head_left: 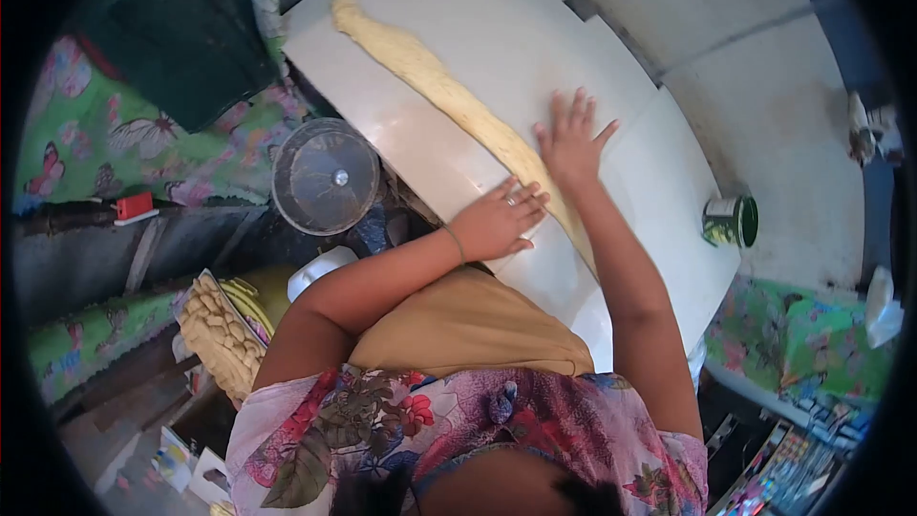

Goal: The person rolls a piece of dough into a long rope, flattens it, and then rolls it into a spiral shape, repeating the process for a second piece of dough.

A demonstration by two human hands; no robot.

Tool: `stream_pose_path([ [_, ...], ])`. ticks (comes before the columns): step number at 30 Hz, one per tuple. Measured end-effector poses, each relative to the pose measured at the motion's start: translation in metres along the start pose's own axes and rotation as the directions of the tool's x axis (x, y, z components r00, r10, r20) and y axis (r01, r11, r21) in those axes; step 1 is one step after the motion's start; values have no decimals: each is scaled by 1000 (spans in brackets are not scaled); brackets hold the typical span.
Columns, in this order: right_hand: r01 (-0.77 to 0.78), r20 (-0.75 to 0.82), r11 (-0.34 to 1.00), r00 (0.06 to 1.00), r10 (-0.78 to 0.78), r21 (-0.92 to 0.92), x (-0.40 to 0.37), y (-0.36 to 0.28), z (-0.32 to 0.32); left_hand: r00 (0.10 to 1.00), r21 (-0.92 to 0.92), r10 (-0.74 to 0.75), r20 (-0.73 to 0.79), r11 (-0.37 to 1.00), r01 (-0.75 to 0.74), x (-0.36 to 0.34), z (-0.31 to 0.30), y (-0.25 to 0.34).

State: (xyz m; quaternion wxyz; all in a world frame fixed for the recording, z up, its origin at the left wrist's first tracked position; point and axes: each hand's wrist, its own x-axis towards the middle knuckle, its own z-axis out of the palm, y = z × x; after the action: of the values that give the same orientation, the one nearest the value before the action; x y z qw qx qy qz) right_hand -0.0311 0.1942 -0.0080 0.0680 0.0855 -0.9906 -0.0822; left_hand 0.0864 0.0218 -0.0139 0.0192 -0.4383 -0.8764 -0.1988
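A long dough strip (430,72) is slanting from the counter's (640,172) far left toward near right. The loosely open left hand (489,225) is touching it with the fingers; the right hand (574,151), spread and grasping nothing, is lying just right of it, with wider surface stretching toward a green tin (729,222).
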Motion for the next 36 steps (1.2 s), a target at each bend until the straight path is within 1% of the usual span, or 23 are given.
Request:
stream_pose_path([
  [1,139,106,966,981,-165,218,-4,-5,-3,1000,-4,7,-9,1000,-7,-1,-1,1],
  [4,-42,-114,985,992,61,166,13,6,9,1000,44,19,-8,999,-19,-3,2,-1],
  [8,-96,-133,987,985,113,128,27,-13,14,996,-79,43,79,996,-36,-11,-15,-13],
  [9,53,-6,980,999,-53,190,15,-28,-1,1000,-107,28,8,994,-27,-18,-15,-20],
  [12,-103,-134,974,982,131,200,38,-15,21,986,-5,-112,-127,994,112,-25,-37,-46],
  [13,-36,-176,993,983,55,111,48,-13,14,982,-16,-132,-134,991,131,-24,-45,-57],
  [16,-14,-165,998,986,26,69,63,-43,3,979,21,-195,-52,980,196,-24,-56,-82],
  [17,37,-70,990,997,-28,134,53,-63,-3,980,11,-197,-38,980,198,-23,-56,-85],
  [18,190,-84,935,981,-173,301,48,-64,-1,980,1,-196,-20,981,196,-25,-55,-86],
  [20,-82,-158,972,980,119,222,71,-56,14,984,-10,-180,1,984,180,-29,-50,-86],
  [21,-86,-154,974,981,120,209,66,-59,14,986,-9,-167,1,986,167,-30,-47,-81],
  [23,-28,-206,983,976,66,179,100,-74,4,988,-5,-145,-56,989,145,-31,-48,-97],
  [24,42,-154,978,988,-10,206,94,-96,4,988,1,-145,-45,989,145,-31,-51,-96],
  [26,204,-260,938,957,-130,280,89,-100,5,990,-1,-138,1,990,138,-32,-57,-92],
  [27,128,-252,961,966,-64,246,97,-97,7,993,-10,-113,-43,994,113,-33,-55,-95],
  [29,-51,-256,984,962,95,171,121,-89,5,995,-31,-97,-35,995,95,-36,-55,-94],
  [30,-48,-247,979,964,98,199,124,-97,6,994,-27,-92,-53,995,91,-33,-58,-102],
  [31,-36,-242,974,966,91,223,123,-110,6,993,-25,-54,-101,998,52,-34,-60,-108],
  [32,-15,-234,970,969,74,243,121,-122,7,992,-75,-78,-95,995,72,-34,-62,-118],
  [33,151,-58,945,988,-140,291,106,-132,-12,991,-130,-102,-82,987,91,-34,-69,-126],
  [34,96,-101,956,992,-70,276,119,-130,-14,991,-188,-119,-58,976,106,-36,-72,-132],
  [35,22,-131,963,991,14,269,129,-126,-10,962,-110,-181,-206,981,161,-38,-65,-140],
  [36,-73,-151,961,982,116,267,130,-123,-7,937,-54,-195,-288,981,188,-38,-79,-149],
])
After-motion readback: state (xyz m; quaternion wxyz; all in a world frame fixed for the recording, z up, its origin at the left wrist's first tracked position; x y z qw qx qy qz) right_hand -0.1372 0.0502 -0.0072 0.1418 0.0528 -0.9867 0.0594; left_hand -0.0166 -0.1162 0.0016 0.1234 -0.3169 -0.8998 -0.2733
